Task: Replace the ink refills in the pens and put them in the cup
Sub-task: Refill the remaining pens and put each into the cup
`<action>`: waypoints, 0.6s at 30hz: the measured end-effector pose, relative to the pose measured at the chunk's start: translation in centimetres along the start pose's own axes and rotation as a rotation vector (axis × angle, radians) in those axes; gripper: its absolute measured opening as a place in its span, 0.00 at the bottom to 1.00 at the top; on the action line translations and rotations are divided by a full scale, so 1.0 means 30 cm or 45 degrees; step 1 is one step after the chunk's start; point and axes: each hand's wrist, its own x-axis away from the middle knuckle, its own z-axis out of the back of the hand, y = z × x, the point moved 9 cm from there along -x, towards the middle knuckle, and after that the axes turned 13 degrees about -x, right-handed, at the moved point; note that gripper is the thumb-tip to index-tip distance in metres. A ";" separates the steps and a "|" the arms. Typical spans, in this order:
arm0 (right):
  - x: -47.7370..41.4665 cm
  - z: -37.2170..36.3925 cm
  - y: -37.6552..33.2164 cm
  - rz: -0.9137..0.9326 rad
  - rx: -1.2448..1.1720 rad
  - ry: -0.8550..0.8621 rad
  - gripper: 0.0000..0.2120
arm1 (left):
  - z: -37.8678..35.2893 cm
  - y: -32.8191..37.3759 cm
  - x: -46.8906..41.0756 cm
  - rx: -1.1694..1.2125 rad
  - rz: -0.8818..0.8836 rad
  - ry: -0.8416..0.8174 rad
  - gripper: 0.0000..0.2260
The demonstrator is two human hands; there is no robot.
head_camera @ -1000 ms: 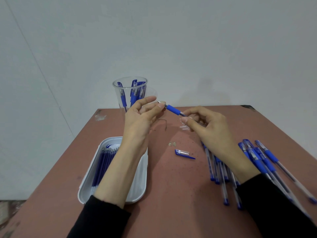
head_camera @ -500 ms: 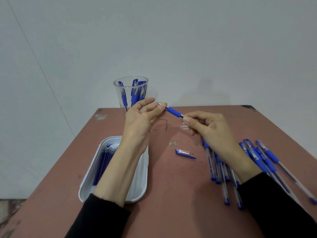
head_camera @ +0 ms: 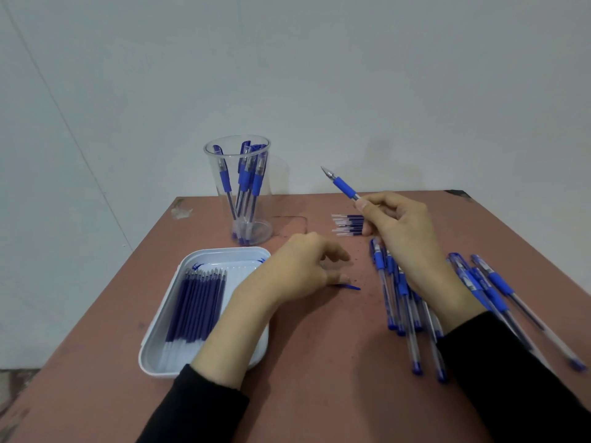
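My right hand (head_camera: 403, 231) grips a blue-grip pen (head_camera: 343, 187) by its clear barrel, with the metal tip pointing up and left above the table. My left hand (head_camera: 294, 270) is down on the table, fingers curled onto a blue pen cap (head_camera: 351, 287) whose clip sticks out from under the fingertips. A clear plastic cup (head_camera: 238, 193) stands at the back left with several capped pens inside. A white tray (head_camera: 224, 251) under my left forearm holds a row of blue refills (head_camera: 198, 302).
Several short refills (head_camera: 348, 224) lie in a row behind my right hand. A pile of capped pens (head_camera: 403, 302) lies under my right wrist, and more pens (head_camera: 492, 292) lie near the table's right edge. A pale wall rises behind the table.
My left hand let go of the pen's tip and dropped to the cap on the table. My right hand kept the pen and tilted its tip upward.
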 end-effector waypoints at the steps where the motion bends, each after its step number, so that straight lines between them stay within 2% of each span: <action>1: 0.000 -0.001 0.000 0.000 0.003 -0.002 0.05 | -0.002 -0.003 -0.001 -0.051 0.011 0.006 0.16; 6: 0.002 -0.003 -0.004 0.008 0.014 -0.008 0.05 | -0.012 -0.007 -0.008 -0.135 -0.001 0.013 0.10; 9: 0.001 0.002 -0.013 0.037 0.012 -0.024 0.04 | 0.018 -0.012 -0.002 -0.118 -0.002 0.089 0.07; 12: -0.003 0.010 -0.026 0.105 0.086 -0.036 0.05 | 0.106 -0.063 0.017 0.135 0.074 0.286 0.05; 15: 0.001 0.006 -0.045 0.177 0.188 -0.076 0.10 | 0.183 -0.145 0.049 0.529 0.206 0.488 0.06; 18: 0.005 -0.001 -0.059 0.228 0.262 -0.083 0.11 | 0.205 -0.192 0.072 0.896 0.272 0.565 0.06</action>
